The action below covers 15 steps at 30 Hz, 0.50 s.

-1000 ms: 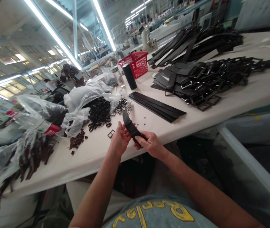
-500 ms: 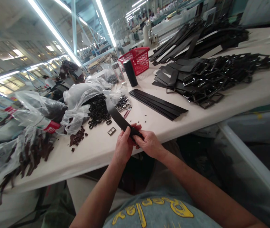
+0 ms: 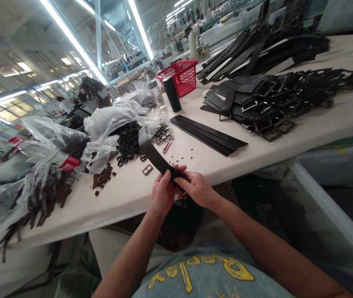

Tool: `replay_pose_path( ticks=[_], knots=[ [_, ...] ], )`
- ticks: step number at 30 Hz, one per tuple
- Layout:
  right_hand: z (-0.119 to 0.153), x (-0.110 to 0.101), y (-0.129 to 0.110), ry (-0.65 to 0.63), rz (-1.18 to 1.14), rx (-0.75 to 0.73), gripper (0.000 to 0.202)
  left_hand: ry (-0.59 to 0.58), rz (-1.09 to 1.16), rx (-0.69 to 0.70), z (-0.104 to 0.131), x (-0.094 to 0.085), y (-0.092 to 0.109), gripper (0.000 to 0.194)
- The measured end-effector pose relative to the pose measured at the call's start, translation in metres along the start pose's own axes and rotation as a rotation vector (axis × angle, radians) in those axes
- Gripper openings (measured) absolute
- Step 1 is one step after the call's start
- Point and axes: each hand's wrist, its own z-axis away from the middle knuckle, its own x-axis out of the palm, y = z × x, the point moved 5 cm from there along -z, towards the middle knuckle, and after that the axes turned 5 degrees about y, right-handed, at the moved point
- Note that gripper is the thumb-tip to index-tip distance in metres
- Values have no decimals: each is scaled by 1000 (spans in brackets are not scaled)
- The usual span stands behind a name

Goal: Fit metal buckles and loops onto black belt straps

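Note:
A black belt strap [image 3: 153, 155] is held between both hands just above the table's near edge, its free end curving up and away to the left. My left hand [image 3: 163, 191] is closed round the strap, thumb on top. Fingers of my right hand [image 3: 199, 188] pinch the strap's near end, where part of a metal buckle [image 3: 182, 191] peeks out below; the rest of it is hidden by the fingers. A loose rectangular buckle [image 3: 147, 169] lies on the table left of my hands. Tiny dark bits [image 3: 182, 157] are scattered beyond them.
Flat black straps [image 3: 209, 135] lie stacked ahead, with piled buckled belts [image 3: 276, 103] to the right. A dark cylinder [image 3: 172, 95] stands by a red basket [image 3: 186, 78]. Black loops [image 3: 128, 142], a pink-handled tool [image 3: 168, 146], brown bits [image 3: 104, 177] and plastic bags [image 3: 108, 120] cover the left.
Both hands stay on the strap at nearly the same place. A little more of the buckle shows under my right fingers. The view has shifted slightly.

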Motion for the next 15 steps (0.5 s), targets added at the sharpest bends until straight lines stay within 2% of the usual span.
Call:
replay_pose_path(
  ticks=[4, 9, 12, 15],
  knots=[
    [3, 2, 2, 7, -24, 7, 36, 12, -39, 3, 5, 0, -6, 40],
    [7, 7, 5, -19, -59, -10, 41, -35, -71, -24, 14, -2, -16, 43],
    [13, 7, -1, -84, -12, -53, 38, -48, -129, -22, 18, -7, -15, 43],
    [16, -6, -18, -120, 125, -164, 33, -19, -276, 35, 16, -16, -11, 45]
  ],
)
